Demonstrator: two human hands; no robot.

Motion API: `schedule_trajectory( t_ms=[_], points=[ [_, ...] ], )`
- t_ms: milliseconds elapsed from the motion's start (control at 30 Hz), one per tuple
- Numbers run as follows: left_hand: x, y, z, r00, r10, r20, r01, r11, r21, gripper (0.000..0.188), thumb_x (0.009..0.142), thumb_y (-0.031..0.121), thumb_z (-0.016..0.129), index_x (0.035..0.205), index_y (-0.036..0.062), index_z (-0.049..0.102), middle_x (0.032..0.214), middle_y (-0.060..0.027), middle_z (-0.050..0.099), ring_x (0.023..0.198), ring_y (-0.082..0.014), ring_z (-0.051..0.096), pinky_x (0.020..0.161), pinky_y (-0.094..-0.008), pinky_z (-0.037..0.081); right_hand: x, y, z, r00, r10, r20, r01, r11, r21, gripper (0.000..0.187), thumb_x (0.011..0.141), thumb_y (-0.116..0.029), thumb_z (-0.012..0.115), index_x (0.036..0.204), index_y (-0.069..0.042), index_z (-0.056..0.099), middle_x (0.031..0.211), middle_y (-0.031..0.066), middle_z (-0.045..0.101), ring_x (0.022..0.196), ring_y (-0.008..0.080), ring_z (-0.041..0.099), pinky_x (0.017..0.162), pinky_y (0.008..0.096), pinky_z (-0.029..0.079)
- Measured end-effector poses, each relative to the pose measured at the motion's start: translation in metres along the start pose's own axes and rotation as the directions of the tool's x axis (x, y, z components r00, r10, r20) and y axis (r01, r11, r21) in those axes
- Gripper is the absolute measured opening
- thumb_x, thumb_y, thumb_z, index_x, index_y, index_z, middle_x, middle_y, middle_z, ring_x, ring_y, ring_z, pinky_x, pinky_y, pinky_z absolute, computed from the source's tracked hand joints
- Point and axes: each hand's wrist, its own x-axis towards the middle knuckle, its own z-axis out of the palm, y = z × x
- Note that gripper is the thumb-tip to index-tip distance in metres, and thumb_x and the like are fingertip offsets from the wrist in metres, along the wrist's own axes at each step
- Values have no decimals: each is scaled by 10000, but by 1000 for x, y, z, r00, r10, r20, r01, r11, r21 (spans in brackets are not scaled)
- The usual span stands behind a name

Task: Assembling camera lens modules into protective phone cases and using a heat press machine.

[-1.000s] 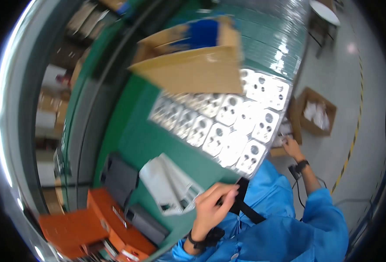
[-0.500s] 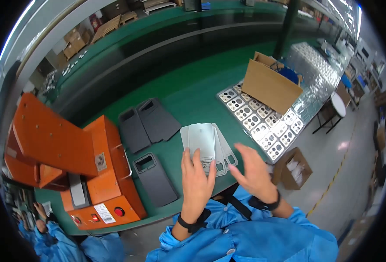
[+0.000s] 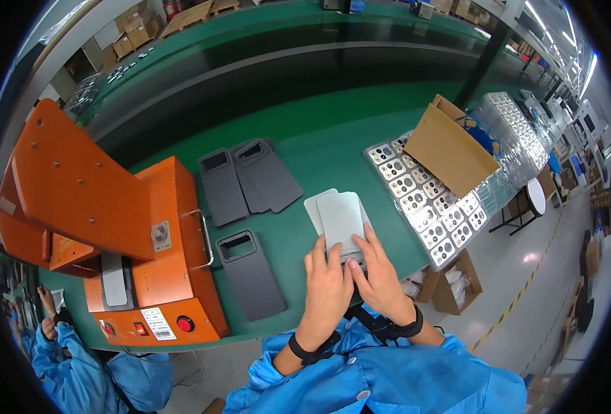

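Note:
A fanned stack of thin pale-grey phone-shaped panels lies on the green table in front of me. My left hand rests over the near left part of the stack, its fingers outstretched and apart. From the right, my right hand reaches over the near right edge, fingers extended along it and thumb close to the left thumb. Both hands touch the stack and cover its near end. To the left lies a dark grey phone-case-shaped piece with a rectangular opening; several similar dark pieces overlap behind it.
An orange press machine with a metal handle stands at left. On the right, a tray of camera-ring parts bears a cardboard box. Open cartons sit below the table edge. A co-worker's blue sleeve shows at lower left.
My right hand has come in from the right onto the stack, beside the left. The panels' near end, partly visible before, is now covered. The whole view has shifted slightly.

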Motion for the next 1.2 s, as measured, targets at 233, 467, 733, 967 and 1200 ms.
schedule_trajectory(
  t_ms=[233, 467, 733, 967, 1200],
  points=[
    [-3, 2, -9, 998, 50, -23, -51, 998, -36, 532, 816, 209, 728, 1240, -48, 537, 1361, -305, 416, 1198, -453, 444, 991, -490, 420, 63, 14, -37, 989, -107, 100, 119, 986, -118, 517, 893, -242, 630, 1314, 15, 477, 1405, 282, 425, 1262, 441, 460, 1043, 462, 401],
    [-31, -5, -25, 993, 120, 0, -120, 990, -78, 606, 737, 288, 818, 1205, -8, 571, 1313, -215, 492, 1176, -387, 511, 972, -439, 455, 124, 24, -12, 832, -283, 477, 415, 888, -197, 509, 979, -412, 453, 1391, -113, 470, 1488, 199, 379, 1402, 389, 308, 1118, 599, 253],
    [-73, -39, -21, 484, 371, 792, 549, 577, -605, 357, 976, 193, 593, 1287, 23, 555, 1152, -123, 618, 1076, -191, 607, 932, -318, 497, 103, 16, -19, 801, -292, 523, 454, 866, -211, 473, 994, -364, 435, 1405, -131, 459, 1487, 199, 373, 1379, 380, 344, 1124, 598, 245],
    [-90, -53, 13, 590, 327, 738, 730, 175, -661, 638, 963, 177, 585, 1494, 34, 261, 1411, -172, 447, 1293, -252, 463, 1061, -386, 395, 80, 20, -31, 776, -378, 504, 551, 796, -250, 495, 970, -385, 478, 1388, -122, 468, 1426, 207, 423, 1343, 385, 376, 1114, 543, 280],
    [-88, -52, 11, 615, 302, 728, 725, 146, -673, 699, 963, 338, 571, 1498, 29, 244, 1464, -198, 391, 1333, -293, 431, 1064, -414, 386, 107, 34, -30, 825, -431, 365, 530, 814, -236, 425, 925, -319, 540, 1163, 33, 541, 1154, 181, 536, 1125, 354, 505, 946, 451, 424]
  ],
)
